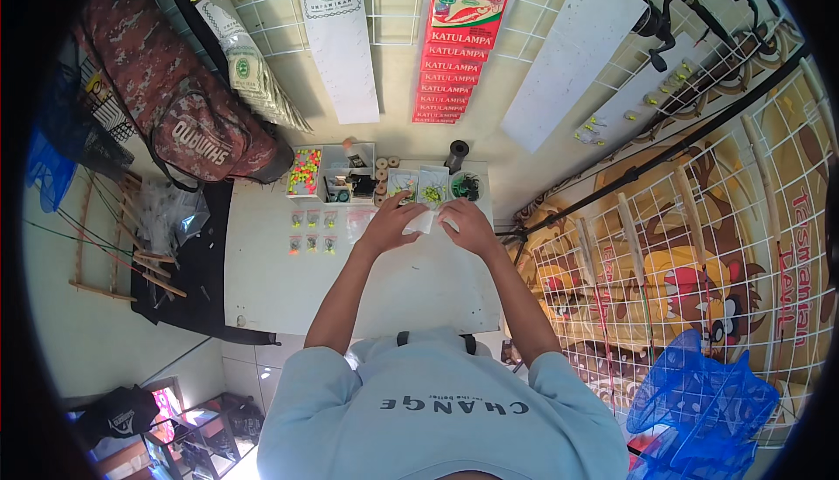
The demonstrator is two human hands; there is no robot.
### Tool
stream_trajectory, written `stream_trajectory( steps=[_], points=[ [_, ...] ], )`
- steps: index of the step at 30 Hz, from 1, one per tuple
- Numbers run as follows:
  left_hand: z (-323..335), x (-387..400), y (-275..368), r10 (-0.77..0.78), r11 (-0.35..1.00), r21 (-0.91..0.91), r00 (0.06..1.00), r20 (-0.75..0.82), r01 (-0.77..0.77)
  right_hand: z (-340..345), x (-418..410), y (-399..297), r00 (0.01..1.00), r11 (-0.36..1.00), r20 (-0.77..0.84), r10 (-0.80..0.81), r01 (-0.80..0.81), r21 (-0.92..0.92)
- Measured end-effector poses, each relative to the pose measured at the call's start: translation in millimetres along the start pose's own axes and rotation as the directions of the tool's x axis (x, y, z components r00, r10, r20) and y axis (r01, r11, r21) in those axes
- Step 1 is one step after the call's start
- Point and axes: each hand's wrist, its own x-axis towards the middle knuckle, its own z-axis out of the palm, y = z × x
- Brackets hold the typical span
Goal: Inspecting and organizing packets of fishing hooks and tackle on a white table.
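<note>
Both my hands are over the back part of a white tabletop point(367, 290). My left hand point(388, 224) has its thumb apart from its fingers, beside a small white piece point(421, 222) whose kind I cannot make out. My right hand point(468, 224) is at that piece's other side, fingers bent inward; whether it pinches anything is too small to tell. Just beyond them stand two small white trays with yellow-green pieces, the left tray partly hidden by my left fingers, the right tray point(432, 177) plainer. A round tub point(478, 179) of dark green pieces stands behind my right hand.
Small filled plastic packets point(312, 220) lie in two rows at left, near a clear plastic bag point(357, 223). Behind are a divided white box point(321, 198), brown spools point(381, 175) and a black roll point(457, 154). A camouflage rod bag point(190, 100) leans left; a wire grid point(662, 251) stands right.
</note>
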Motion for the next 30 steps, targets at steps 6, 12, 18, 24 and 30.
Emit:
stream_trajectory(
  steps=[6,12,18,24,30],
  points=[
    [-4,1,7,-0.050,0.998,-0.044,0.998,0.047,0.052,3,-8,-5,0.995,0.983,0.024,-0.097,0.099,-0.156],
    [-5,-1,8,-0.053,0.997,-0.049,0.995,0.079,0.057,12,-12,-5,0.989,0.971,-0.067,-0.133,0.117,-0.207],
    [-10,0,14,-0.060,0.995,-0.073,0.995,0.086,0.066,10,-12,-9,0.965,0.948,-0.142,-0.222,0.179,-0.261],
    [-2,-5,21,-0.156,0.978,-0.133,0.987,0.044,0.161,10,-10,-12,0.953,0.978,-0.262,-0.151,0.105,-0.181],
    [7,-5,33,-0.094,0.991,0.071,0.967,-0.235,0.114,18,-14,-10,0.921,0.969,-0.315,0.230,-0.188,0.160]
  ],
)
